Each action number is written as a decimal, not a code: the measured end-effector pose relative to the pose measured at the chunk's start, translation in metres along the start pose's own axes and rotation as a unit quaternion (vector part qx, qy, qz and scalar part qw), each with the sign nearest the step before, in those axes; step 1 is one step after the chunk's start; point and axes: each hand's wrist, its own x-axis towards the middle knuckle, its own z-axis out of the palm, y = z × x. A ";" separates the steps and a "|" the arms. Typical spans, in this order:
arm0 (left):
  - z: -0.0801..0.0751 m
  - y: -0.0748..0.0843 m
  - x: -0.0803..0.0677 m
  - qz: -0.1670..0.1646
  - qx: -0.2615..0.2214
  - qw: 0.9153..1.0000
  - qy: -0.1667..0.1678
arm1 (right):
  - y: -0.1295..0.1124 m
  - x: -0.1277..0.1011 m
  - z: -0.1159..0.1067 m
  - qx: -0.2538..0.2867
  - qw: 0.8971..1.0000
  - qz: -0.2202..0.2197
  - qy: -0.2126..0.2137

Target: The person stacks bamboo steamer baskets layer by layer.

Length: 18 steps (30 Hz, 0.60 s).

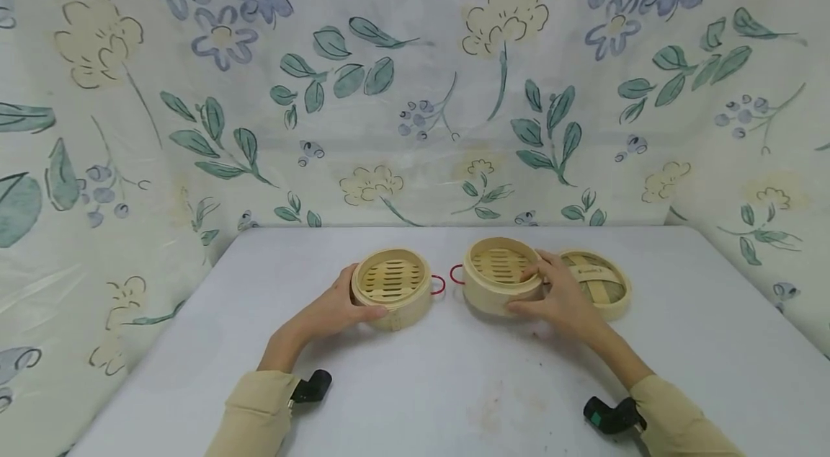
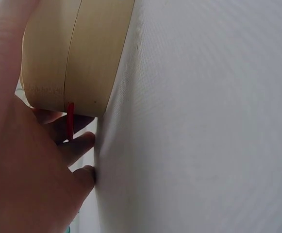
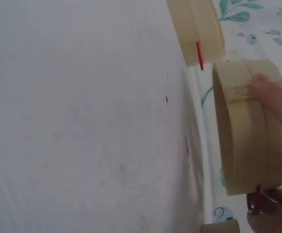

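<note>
A round bamboo steamer basket (image 1: 393, 298) with a slatted floor stands on the table at the left. My left hand (image 1: 333, 309) holds it, thumb at the front and fingers round its far left side. In the left wrist view those fingers lie by a red loop handle (image 2: 70, 121). To the right, a second bamboo steamer basket (image 1: 499, 284) is gripped by my right hand (image 1: 560, 298), with the thumb on its outer wall. The right wrist view shows this basket (image 3: 247, 141) raised off the table, slightly tilted. Its red loop (image 1: 457, 274) faces the left basket's loop (image 1: 439, 285).
A woven bamboo steamer lid (image 1: 606, 284) lies on the white table (image 1: 415, 385) just right of my right hand. Behind the table hangs a floral cloth (image 1: 415, 118). Small dark specks and faint stains mark the table's front middle.
</note>
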 end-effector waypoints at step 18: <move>0.001 -0.004 0.002 0.014 -0.005 1.000 0.007 | -0.053 0.034 0.005 0.031 0.999 -0.034 0.006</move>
